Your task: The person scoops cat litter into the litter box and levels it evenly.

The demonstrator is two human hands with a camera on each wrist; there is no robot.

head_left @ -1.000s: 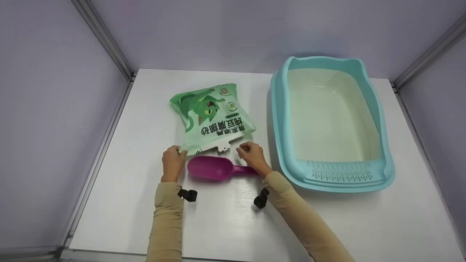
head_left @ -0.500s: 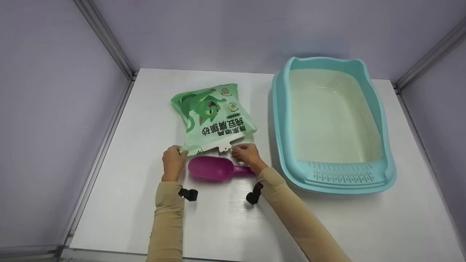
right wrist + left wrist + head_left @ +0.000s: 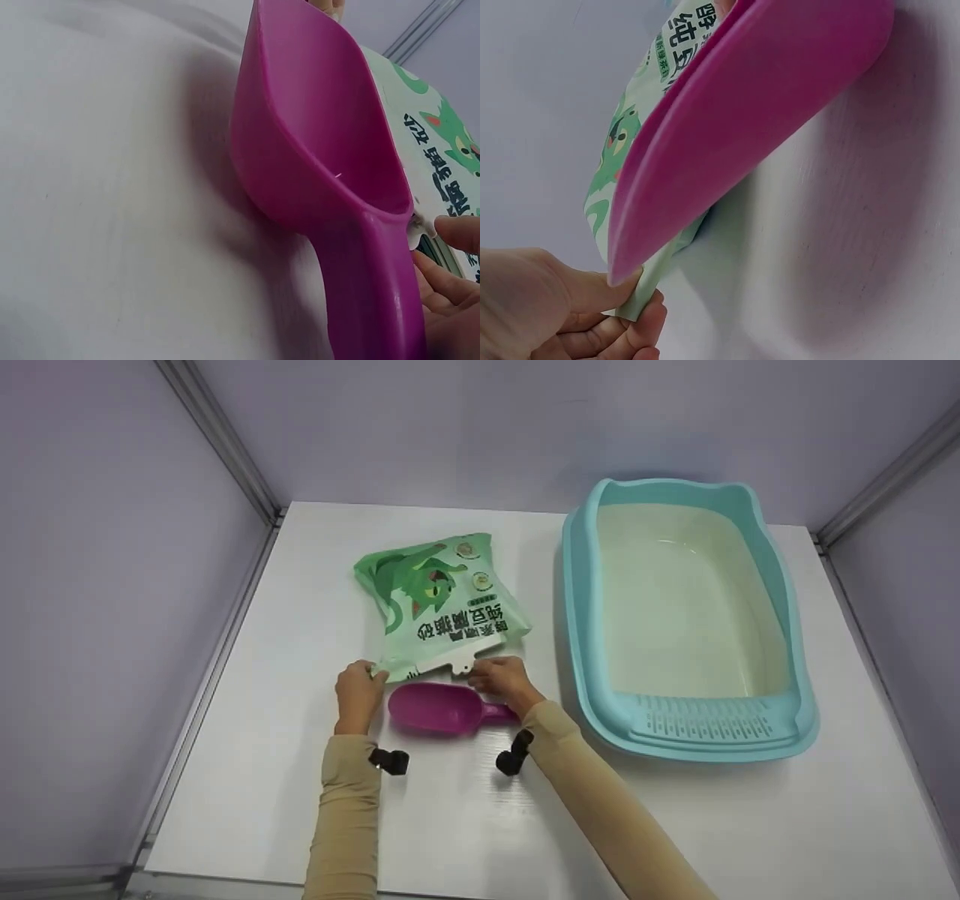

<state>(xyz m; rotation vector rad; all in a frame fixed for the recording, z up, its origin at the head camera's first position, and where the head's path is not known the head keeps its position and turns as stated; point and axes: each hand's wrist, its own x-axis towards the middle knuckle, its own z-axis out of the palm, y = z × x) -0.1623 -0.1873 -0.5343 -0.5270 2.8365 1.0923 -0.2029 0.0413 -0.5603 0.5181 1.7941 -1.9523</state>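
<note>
A green cat litter bag with a printed cat lies flat, its lower edge toward me. My left hand pinches its near left corner between thumb and fingers, clearly seen in the left wrist view. Along that edge runs a white bag clip with a small tab in its middle. My right hand is at the tab, thumb on one side and fingers curled on the other; the exact contact is partly hidden. A magenta scoop lies just in front of the bag, its handle partly under my right hand.
A large light-blue litter box with a slotted front ledge stands on the right side of the white table. Pale walls enclose the back and sides.
My right hand has moved left from beside the bag up to the clip's tab, its fingers now closer around it. My left hand keeps its hold on the corner; bag and scoop lie as before.
</note>
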